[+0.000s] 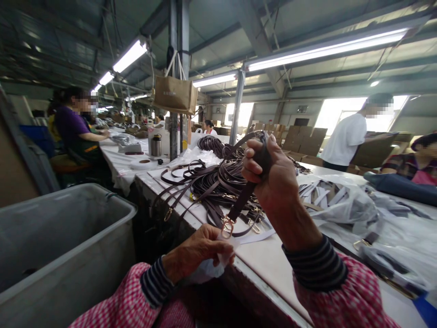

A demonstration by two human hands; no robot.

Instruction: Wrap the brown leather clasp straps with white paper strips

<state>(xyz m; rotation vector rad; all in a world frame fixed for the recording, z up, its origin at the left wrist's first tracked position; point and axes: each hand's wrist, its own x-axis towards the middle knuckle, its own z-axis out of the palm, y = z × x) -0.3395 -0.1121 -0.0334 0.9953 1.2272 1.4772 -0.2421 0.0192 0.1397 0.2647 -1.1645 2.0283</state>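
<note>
Above the near edge of the worktop (259, 264), the right hand (273, 175) has its grip closed around a dark strap (241, 200), whose gold clasp (227, 227) hangs at the left hand (201, 250). That grip pinches white film (221, 262) just off the edge. A pale strip of surface shows between left hand and right forearm; a dark gap separates worktop and grey bin (99, 264). The 1 strap's upper part is mostly hidden in the palm, the bin is cut off at left, and individual lengths in the strap pile (218, 180) are hard to trace.
</note>
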